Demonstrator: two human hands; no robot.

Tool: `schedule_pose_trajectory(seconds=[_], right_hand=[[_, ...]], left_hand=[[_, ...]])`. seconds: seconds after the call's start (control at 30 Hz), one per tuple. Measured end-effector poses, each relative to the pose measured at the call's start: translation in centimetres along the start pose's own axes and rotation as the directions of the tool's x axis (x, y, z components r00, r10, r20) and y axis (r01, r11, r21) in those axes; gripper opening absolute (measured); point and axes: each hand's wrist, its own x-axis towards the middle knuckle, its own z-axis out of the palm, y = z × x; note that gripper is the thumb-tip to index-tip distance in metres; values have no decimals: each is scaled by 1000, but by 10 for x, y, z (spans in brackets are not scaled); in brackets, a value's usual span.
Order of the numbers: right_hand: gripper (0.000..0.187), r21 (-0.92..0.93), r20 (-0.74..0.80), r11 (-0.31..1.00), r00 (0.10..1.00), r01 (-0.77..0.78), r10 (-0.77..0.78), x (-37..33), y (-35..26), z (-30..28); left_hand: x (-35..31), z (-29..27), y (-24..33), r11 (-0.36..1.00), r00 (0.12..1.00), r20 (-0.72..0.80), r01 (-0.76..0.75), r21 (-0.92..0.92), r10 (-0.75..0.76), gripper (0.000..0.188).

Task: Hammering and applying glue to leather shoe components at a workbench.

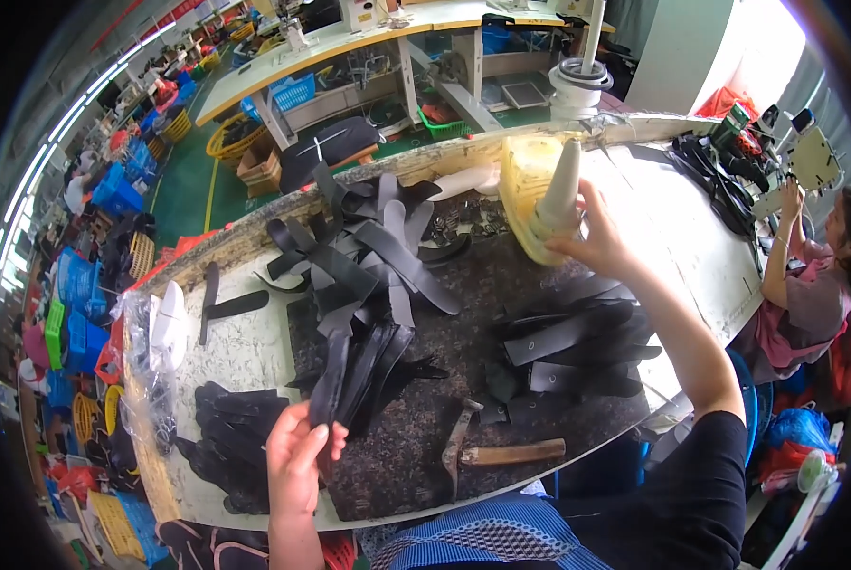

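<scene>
The left hand [297, 461] is pinching 1 black strap [330, 378] by its near end; a weak pinch could be letting it slip. The wooden-handled hammer [511, 454] is lying rightward, obstructing low movement over the dark mat [387, 486]. Beyond, the tangled strap pile [345, 271] is crowding the held strap, possibly snagging it. The right hand [604, 236] is gripping the conical-nozzle bottle [560, 195] beside the yellow container [520, 171]; a tilting wrist could be toppling either. Farther away, 1 sewing-machine table [264, 84] is standing.
</scene>
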Motion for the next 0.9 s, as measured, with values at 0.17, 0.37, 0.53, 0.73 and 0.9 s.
schedule_pose_trajectory(seconds=[0.17,0.37,0.53,0.73,0.9], right_hand=[[83,-295,-42,937,977,188,-210,53,-7,-12],[52,-71,-145,996,988,46,-56,102,-1,9],[38,479,-129,821,900,-311,416,125,-9,-1],[41,794,117,445,822,-414,557,137,-6,-16],[16,973,30,168,807,-160,590,132,-1,-36]], left_hand=[[8,23,5,999,992,122,-25,33,21,28],[17,31,-3,997,983,171,69,-22,-65,28],[23,31,-11,997,981,185,68,-22,-63,29],[32,42,-16,991,967,236,114,-64,-96,29],[35,49,-16,990,962,253,120,-75,-97,28]])
